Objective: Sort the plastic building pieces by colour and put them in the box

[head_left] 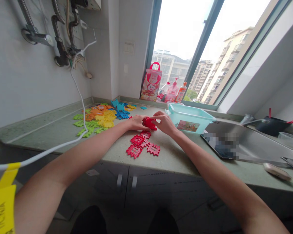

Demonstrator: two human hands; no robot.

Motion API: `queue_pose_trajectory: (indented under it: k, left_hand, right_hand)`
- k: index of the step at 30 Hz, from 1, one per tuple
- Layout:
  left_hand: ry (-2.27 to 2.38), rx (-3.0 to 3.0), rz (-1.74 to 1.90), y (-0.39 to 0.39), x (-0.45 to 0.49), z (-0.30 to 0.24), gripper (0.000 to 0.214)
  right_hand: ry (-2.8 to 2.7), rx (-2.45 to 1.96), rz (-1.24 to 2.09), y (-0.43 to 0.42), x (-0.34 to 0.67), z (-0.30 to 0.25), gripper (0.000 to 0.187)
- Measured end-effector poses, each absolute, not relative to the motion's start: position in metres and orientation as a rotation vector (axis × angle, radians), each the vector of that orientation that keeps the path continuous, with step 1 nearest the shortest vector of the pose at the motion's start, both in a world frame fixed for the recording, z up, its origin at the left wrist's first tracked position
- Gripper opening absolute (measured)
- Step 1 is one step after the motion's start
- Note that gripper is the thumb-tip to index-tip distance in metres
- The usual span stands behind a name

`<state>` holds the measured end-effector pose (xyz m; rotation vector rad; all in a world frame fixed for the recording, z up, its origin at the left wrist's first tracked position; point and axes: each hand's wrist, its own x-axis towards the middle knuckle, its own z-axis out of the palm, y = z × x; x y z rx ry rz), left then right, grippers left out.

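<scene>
Both of my hands meet over the counter around red interlocking building pieces [150, 123]. My left hand [138, 123] grips them from the left with its fingers closed. From the right, my right hand [163, 120] pinches the same red pieces between thumb and fingers. How the held pieces join is partly hidden by my fingers. Just in front of my hands lie several loose red window-shaped pieces [134, 150], flat on the counter, with notched edges. One red window piece [153, 149] lies a little to the right of the others.
Green, orange, yellow and blue pieces [104, 117] are heaped at the left. A white cable [80, 94] crosses there. A turquoise plastic bin [195, 112] stands right of my hands, beside a dark tablet [218, 146] and the sink [256, 139]. Bottles [172, 92] line the window.
</scene>
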<state>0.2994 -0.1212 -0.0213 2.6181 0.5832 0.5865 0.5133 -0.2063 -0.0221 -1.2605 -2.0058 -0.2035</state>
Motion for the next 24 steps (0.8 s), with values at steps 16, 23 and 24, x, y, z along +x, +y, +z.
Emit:
queue_pose_trajectory:
  k: [16, 23, 24]
  left_hand:
    - [0.728, 2.649, 0.671, -0.112, 0.302, -0.027, 0.054]
    - [0.759, 2.679, 0.669, -0.113, 0.305, -0.026, 0.051]
    - [0.754, 2.683, 0.669, -0.114, 0.305, -0.026, 0.050]
  right_hand:
    - [-2.011, -1.314, -0.348, -0.212, 0.511, -0.019, 0.022]
    - [-2.139, -1.399, -0.468, -0.213, 0.503, -0.016, 0.027]
    - [-2.147, -1.409, -0.461, -0.213, 0.501, -0.015, 0.027]
